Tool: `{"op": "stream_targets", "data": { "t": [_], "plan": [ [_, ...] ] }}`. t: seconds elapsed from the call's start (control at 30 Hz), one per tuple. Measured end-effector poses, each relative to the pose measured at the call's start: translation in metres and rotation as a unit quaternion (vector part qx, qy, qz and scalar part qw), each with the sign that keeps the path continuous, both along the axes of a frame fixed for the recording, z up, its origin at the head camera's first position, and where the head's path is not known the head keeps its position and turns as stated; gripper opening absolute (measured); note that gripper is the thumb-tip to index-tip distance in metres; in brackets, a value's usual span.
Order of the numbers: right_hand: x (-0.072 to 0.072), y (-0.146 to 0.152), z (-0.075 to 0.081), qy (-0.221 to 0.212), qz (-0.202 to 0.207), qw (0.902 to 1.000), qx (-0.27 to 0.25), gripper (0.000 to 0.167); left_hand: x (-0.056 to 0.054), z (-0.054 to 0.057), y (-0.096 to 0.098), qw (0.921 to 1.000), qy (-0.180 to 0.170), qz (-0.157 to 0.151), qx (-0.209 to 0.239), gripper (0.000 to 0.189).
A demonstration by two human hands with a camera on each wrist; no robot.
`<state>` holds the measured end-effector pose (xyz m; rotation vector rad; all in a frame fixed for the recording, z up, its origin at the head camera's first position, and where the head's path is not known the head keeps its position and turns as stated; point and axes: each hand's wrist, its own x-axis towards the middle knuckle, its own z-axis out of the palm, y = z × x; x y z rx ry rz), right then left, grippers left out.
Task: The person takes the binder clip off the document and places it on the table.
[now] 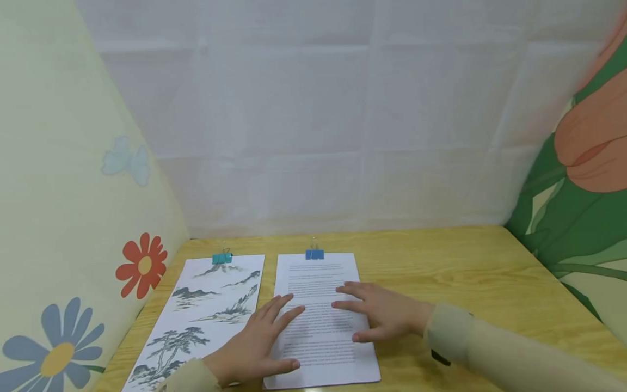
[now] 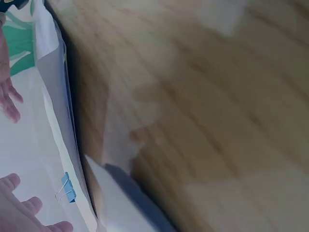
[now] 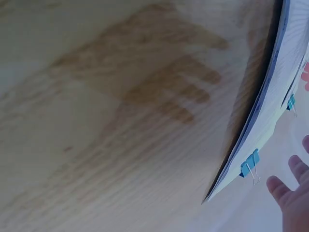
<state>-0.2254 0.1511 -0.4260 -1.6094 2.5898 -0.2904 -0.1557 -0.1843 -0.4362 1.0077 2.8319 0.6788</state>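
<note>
A stack of printed pages [image 1: 320, 348], clipped at its far edge with a blue binder clip [image 1: 315, 254], lies on the table. My left hand [image 1: 254, 345] is over its left edge, fingers extended and spread. From the other side my right hand [image 1: 384, 313] reaches over the right edge, its fingers spread too. Both hands look slightly above the paper in the wrist views; whether any fingertip touches it I cannot tell. To the left lies a sheet with ink landscapes [image 1: 166, 307], under a teal binder clip [image 1: 222, 258] and partly covered by my left forearm.
The wooden table [image 1: 470, 272] extends to the right of the pages. A white cloth [image 1: 313, 109] hangs behind it. Flower-printed panels stand at the left [image 1: 59, 218] and right [image 1: 588, 228] sides.
</note>
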Motion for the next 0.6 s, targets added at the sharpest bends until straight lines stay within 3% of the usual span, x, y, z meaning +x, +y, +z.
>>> {"op": "stream_targets", "data": {
  "t": [0.27,0.43,0.6],
  "plan": [
    [-0.011,-0.006,0.000,-0.020,-0.031,0.9992,-0.016,0.066,-0.006,-0.002,0.005,0.9976,-0.038,0.032,0.048,0.084],
    [-0.018,-0.010,0.000,-0.040,-0.056,0.9975,-0.015,0.067,-0.009,0.005,0.011,0.9912,-0.089,0.066,0.071,0.084],
    [-0.022,-0.012,-0.001,-0.042,-0.069,0.9966,-0.016,0.068,-0.010,0.005,0.014,0.9857,-0.107,0.090,0.095,0.082]
  ]
}}
